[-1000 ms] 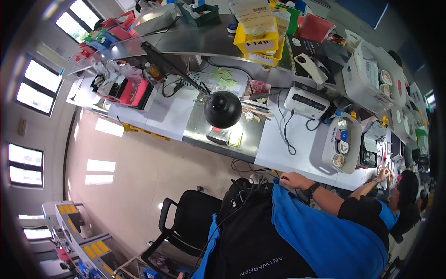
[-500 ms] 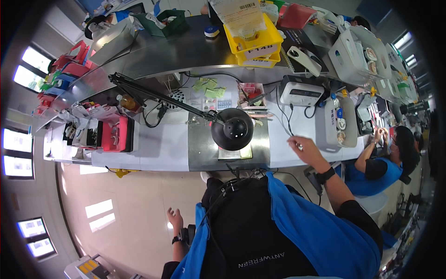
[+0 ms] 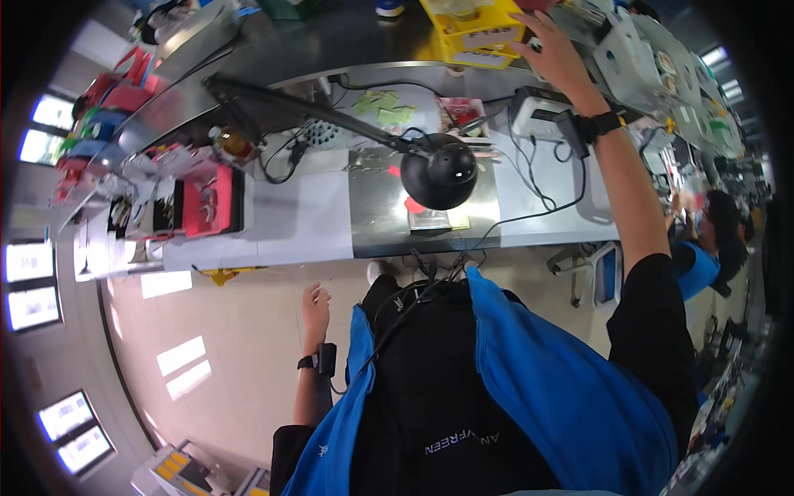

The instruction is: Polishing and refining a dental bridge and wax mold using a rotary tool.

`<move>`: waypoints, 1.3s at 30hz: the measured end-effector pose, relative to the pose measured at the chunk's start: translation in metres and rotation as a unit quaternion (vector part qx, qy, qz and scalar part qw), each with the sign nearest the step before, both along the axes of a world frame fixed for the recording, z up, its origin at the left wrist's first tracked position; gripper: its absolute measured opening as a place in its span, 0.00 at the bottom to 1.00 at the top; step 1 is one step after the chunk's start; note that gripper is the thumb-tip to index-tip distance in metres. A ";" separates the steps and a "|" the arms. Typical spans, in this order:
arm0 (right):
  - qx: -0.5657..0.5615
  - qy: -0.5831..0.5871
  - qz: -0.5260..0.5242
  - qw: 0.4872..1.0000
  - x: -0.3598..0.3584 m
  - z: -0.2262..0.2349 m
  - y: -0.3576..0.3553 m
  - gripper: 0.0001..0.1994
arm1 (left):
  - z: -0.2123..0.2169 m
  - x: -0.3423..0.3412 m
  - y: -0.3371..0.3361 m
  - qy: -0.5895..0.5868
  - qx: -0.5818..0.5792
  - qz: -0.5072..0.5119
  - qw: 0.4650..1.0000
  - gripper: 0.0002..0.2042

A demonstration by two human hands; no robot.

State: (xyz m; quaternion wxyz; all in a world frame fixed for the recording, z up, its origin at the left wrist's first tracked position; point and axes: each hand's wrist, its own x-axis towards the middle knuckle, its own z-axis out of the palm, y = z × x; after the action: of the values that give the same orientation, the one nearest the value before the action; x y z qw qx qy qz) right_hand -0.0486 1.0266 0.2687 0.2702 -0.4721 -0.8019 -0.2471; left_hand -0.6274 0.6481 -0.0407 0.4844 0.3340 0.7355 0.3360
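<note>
My right hand [image 3: 556, 59] is stretched out over the raised steel shelf, its fingers apart beside the right edge of a yellow bin [image 3: 478, 35]. Whether the fingertips touch the bin, I cannot tell. This bin sits on top of another yellow bin [image 3: 482, 59], and both carry white labels. Low at my left side, my left hand [image 3: 315, 309] hangs over the floor with loosely bent fingers and nothing visible in it. A black desk lamp [image 3: 441, 172] stands over the steel plate [image 3: 376, 217] in the middle of the bench.
A white box-shaped device [image 3: 543, 118] with cables is below my right forearm. White baskets [image 3: 633, 59] are at the far right, and a pink bin [image 3: 207, 198] is on the left. Beyond my right arm sits another person [image 3: 699, 260]. A cable runs from my right wrist across the bench.
My right hand has moved from above the bench's front edge up and away to the yellow bins, fingers spreading. My left hand has risen slightly. The view has shifted as my body moved.
</note>
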 end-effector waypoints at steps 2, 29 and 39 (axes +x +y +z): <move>-0.133 0.081 -0.036 0.987 0.006 0.004 0.011 0.18 | 0.007 0.010 0.003 -0.003 0.038 -0.006 0.999 0.17; -0.363 0.213 0.325 0.847 -0.248 -0.042 -0.274 0.20 | 0.250 0.013 0.077 0.318 0.067 -0.142 0.935 0.18; -0.551 0.241 -0.188 0.777 0.017 -0.198 -0.426 0.08 | 0.076 -0.019 0.147 0.440 -0.042 -0.261 0.859 0.18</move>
State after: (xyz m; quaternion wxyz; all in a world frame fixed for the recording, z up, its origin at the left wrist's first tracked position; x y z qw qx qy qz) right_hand -0.0319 0.6007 0.0703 0.0964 -0.7257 -0.6052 0.3129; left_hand -0.6467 0.7955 0.0355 0.1942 0.6058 0.7714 -0.0154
